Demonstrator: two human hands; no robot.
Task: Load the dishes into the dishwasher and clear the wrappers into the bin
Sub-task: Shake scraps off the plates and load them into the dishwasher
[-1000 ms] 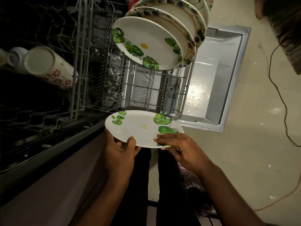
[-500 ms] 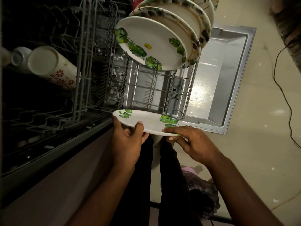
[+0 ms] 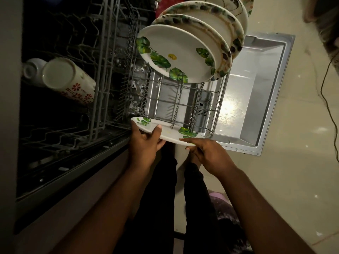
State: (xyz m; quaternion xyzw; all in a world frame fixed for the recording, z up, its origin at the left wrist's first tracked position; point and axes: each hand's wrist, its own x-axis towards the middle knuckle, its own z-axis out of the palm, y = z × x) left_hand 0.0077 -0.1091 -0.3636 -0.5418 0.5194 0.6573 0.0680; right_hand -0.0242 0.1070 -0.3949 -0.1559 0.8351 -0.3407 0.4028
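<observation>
Both hands held one white plate with green leaf prints (image 3: 166, 133) at the centre of the frame, at the near edge of the pulled-out lower rack (image 3: 185, 107). The left hand (image 3: 145, 145) gripped the plate's left rim, thumb curled over the top face and fingers beneath. The right hand (image 3: 207, 154) pinched the right rim, fingers laid along the upper edge. The plate lay nearly flat, with rack tines visible in front of its far edge; actual contact with the tines could not be confirmed.

In the upper centre of the frame, a matching leaf-print plate (image 3: 176, 54) stood tilted in the rack, with further patterned plates (image 3: 220, 32) stacked upright behind it. At the left of the frame, a white mug with red flower marks (image 3: 69, 81) lay on its side in the upper rack. The open dishwasher door (image 3: 256, 92) extended over the tiled floor (image 3: 293, 171) at the right of the frame.
</observation>
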